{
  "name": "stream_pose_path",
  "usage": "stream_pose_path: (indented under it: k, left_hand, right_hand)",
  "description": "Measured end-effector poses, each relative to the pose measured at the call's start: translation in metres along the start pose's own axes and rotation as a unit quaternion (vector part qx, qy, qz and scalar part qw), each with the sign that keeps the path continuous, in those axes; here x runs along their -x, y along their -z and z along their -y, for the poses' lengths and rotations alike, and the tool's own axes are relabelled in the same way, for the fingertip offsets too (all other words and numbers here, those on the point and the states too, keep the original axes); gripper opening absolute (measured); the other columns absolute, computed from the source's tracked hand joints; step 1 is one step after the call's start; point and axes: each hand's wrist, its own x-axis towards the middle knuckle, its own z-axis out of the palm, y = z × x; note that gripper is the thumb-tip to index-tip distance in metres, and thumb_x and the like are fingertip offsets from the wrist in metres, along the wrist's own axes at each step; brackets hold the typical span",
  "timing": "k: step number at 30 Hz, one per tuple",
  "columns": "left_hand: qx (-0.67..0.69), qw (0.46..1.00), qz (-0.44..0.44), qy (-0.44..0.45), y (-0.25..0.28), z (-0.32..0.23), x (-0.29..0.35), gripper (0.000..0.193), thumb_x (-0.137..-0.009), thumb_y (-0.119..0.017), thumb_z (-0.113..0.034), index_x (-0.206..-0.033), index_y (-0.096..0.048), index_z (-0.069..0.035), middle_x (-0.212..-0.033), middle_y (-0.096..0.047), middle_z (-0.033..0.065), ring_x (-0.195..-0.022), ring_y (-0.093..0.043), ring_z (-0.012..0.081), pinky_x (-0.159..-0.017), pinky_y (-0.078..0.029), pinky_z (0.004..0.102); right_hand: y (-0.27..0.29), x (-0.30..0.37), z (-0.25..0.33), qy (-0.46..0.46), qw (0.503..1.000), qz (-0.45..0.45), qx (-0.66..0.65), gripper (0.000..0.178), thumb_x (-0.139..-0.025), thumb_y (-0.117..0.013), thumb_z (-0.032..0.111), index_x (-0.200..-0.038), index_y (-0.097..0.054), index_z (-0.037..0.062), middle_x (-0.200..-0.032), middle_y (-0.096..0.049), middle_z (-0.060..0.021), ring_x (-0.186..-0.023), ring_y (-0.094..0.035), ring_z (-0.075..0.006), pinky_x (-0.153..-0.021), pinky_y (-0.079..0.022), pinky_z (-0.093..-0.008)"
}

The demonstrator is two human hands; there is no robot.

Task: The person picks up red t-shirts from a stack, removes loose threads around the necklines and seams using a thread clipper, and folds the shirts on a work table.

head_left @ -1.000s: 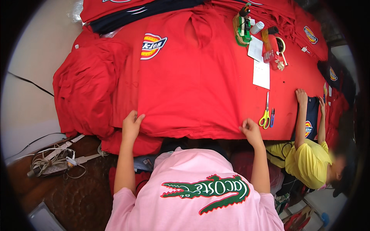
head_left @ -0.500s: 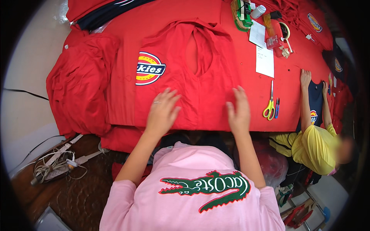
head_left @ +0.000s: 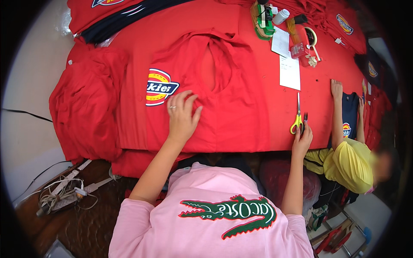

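Left hand [head_left: 182, 118] over red garment [head_left: 234, 122], right hand [head_left: 303, 138] at thread snips [head_left: 306, 116]

Head view: garment spread dead ahead, twelve o'clock. Left fingers apart, loosely bent, at four o'clock of its emblem [head_left: 160, 87]. Right fingers cover snips' near end; cannot tell if clamped. Yellow-handled scissors [head_left: 298, 112] just beside, eleven o'clock.

The red garment [head_left: 238, 124] is matt cloth, the scissors' blades [head_left: 298, 103] smooth, shiny metal.
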Motion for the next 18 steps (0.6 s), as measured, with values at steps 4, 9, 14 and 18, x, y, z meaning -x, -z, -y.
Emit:
stream_pose_path:
  k: [4,9,14,18]
  left_hand:
    - [0.049,0.999,-0.013,-0.006,-0.027,-0.026,-0.036,0.020,-0.085,-0.080,-0.019,-0.100,-0.074,-0.007,-0.115,-0.062,0.0077,-0.112,-0.057,0.0299,-0.096,-0.044,0.0432]
    - [0.056,0.998,0.009,-0.002,-0.037,-0.031,-0.047,0.016,-0.080,-0.082,-0.014,-0.091,-0.074,-0.005,-0.099,-0.062,0.0057,-0.099,-0.060,0.0270,-0.087,-0.047,0.0406]
    - [0.044,0.998,0.005,-0.038,-0.050,-0.032,-0.046,0.015,-0.080,-0.081,-0.012,-0.087,-0.071,-0.003,-0.095,-0.061,0.0074,-0.083,-0.063,0.0302,-0.080,-0.052,0.0433]
    - [0.069,0.997,0.023,0.016,-0.047,-0.038,-0.042,0.011,-0.083,-0.077,-0.005,-0.088,-0.069,0.000,-0.097,-0.062,0.0096,-0.078,-0.065,0.0298,-0.078,-0.056,0.0397]
  right_hand:
    - [-0.006,-0.022,-0.002,-0.034,0.998,0.032,-0.034,0.033,-0.098,-0.070,0.013,-0.128,-0.070,0.0026,-0.102,-0.064,-0.0101,-0.095,-0.062,-0.0243,-0.084,-0.052,-0.0383]
    - [-0.023,-0.023,-0.028,-0.164,0.957,0.031,-0.237,0.041,-0.092,-0.073,0.002,-0.133,-0.068,0.0025,-0.101,-0.062,-0.0053,-0.085,-0.059,-0.0144,-0.080,-0.053,-0.0308]
    - [-0.028,-0.014,-0.014,-0.262,0.943,-0.051,-0.198,0.041,-0.087,-0.076,0.002,-0.128,-0.070,0.0017,-0.099,-0.062,-0.0064,-0.078,-0.062,-0.0176,-0.079,-0.054,-0.0338]
    - [-0.019,-0.017,-0.013,-0.220,0.974,0.009,-0.046,0.028,-0.094,-0.072,0.010,-0.119,-0.072,-0.0008,-0.096,-0.066,-0.0085,-0.081,-0.066,-0.0189,-0.078,-0.054,-0.0344]
